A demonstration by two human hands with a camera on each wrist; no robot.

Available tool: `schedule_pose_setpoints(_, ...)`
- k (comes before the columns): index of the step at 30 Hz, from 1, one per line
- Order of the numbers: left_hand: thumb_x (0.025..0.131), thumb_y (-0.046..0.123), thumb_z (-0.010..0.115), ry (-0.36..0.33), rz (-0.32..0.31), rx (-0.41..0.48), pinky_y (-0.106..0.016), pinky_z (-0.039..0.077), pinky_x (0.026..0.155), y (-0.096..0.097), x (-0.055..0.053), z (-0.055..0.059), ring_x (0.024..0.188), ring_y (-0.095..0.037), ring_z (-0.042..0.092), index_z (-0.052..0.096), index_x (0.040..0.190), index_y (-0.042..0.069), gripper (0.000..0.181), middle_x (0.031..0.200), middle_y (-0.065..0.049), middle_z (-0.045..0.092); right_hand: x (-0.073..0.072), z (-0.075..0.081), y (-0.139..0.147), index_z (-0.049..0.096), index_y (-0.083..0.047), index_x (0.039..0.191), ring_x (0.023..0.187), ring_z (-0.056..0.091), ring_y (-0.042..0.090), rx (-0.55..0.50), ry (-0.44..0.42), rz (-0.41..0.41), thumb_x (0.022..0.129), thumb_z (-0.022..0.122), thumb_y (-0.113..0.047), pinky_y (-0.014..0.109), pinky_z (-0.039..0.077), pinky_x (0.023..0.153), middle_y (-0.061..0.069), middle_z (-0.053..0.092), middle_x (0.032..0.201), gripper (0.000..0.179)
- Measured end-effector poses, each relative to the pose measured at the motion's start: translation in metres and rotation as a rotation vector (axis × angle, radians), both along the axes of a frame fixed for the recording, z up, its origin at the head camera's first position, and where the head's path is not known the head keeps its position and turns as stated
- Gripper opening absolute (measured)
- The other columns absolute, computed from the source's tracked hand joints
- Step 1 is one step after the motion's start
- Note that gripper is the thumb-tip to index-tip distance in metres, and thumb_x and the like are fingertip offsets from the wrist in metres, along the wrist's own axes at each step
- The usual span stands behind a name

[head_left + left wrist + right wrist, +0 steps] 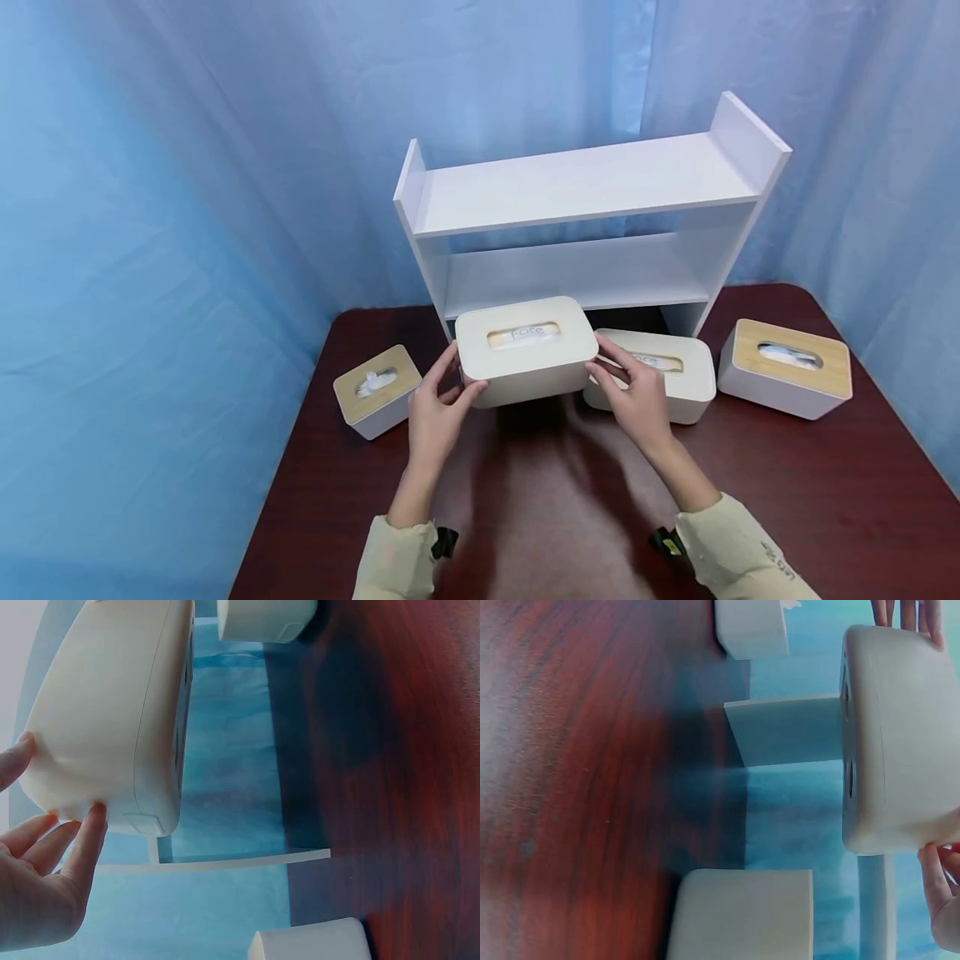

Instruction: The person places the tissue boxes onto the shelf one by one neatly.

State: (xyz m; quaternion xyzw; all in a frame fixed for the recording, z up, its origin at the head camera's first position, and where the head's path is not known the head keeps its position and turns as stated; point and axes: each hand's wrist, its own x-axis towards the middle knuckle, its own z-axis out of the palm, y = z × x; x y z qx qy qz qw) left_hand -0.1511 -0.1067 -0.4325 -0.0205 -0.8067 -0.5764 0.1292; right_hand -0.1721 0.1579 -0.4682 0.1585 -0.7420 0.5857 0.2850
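A cream tissue box (525, 354) hangs above the table, held at its two ends. My left hand (435, 417) grips the left end, thumb on the front and fingers at the side. At the right end, my right hand (637, 404) pinches the box with thumb and fingertips. The wrist views show the box (105, 712) off the tabletop, with its underside partly visible. Through the lid slot shows a packet lettered "Face". Just behind my right hand, a second cream tissue box (693, 379) stands on the table, partly covered by that hand.
A white two-tier shelf (585, 183) stands at the back of the dark red table (555, 517). One wood-lidded tissue box (386, 408) sits at the left, another (787, 367) at the right. Blue curtains (225, 167) hang behind and beside the table.
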Motion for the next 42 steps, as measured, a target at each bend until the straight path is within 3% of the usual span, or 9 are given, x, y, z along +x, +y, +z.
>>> schedule_pose_setpoints(7, 0.084, 0.02, 0.08, 0.019, -0.001, 0.017, -0.044, 0.056, 0.096, 0.001, -0.005, 0.008, 0.13, -0.031, 0.057, 0.053, 0.146, 0.018, 0.067, 0.143, -0.011, 0.059, -0.004, 0.01, -0.001, 0.064, 0.008, 0.127, 0.104, 0.065, -0.009, 0.015, 0.014, -0.012, 0.082, 0.072, 0.013, 0.016, 0.056, 0.085, 0.029, 0.067, 0.122, 0.046)
schedule_pose_setpoints(19, 0.087, 0.017, 0.078, 0.039, -0.059, 0.064, -0.049, 0.051, 0.102, 0.0, -0.017, 0.035, 0.137, -0.033, 0.052, 0.049, 0.149, 0.016, 0.068, 0.151, -0.009, 0.051, -0.011, 0.04, 0.001, 0.064, 0.004, 0.129, 0.106, 0.066, -0.007, 0.029, 0.044, -0.008, 0.084, 0.071, 0.012, 0.016, 0.056, 0.087, 0.028, 0.067, 0.123, 0.047)
schedule_pose_setpoints(32, 0.094, 0.01, 0.069, 0.086, -0.135, 0.139, -0.05, 0.045, 0.11, 0.006, -0.05, 0.042, 0.143, -0.03, 0.044, 0.036, 0.154, 0.009, 0.068, 0.156, -0.014, 0.044, -0.036, 0.056, -0.002, 0.065, 0.001, 0.129, 0.099, 0.066, -0.011, 0.012, 0.054, -0.064, 0.085, 0.073, 0.007, 0.007, 0.053, 0.083, 0.026, 0.068, 0.121, 0.045)
schedule_pose_setpoints(35, 0.096, 0.008, 0.065, 0.088, -0.154, 0.16, -0.05, 0.04, 0.114, 0.007, -0.059, 0.042, 0.147, -0.029, 0.039, 0.032, 0.156, 0.007, 0.068, 0.159, -0.014, 0.039, -0.044, 0.058, -0.005, 0.065, -0.002, 0.13, 0.103, 0.068, -0.002, 0.011, 0.039, -0.071, 0.087, 0.072, 0.002, 0.008, 0.053, 0.083, 0.023, 0.069, 0.122, 0.043)
schedule_pose_setpoints(42, 0.099, 0.003, 0.058, 0.103, -0.186, 0.183, -0.05, 0.034, 0.119, 0.008, -0.083, 0.038, 0.151, -0.03, 0.029, 0.025, 0.156, 0.0, 0.067, 0.163, -0.016, 0.03, -0.064, 0.059, -0.01, 0.064, -0.003, 0.132, 0.109, 0.068, 0.035, 0.006, 0.003, -0.071, 0.091, 0.07, -0.003, 0.01, 0.053, 0.086, 0.021, 0.068, 0.125, 0.042)
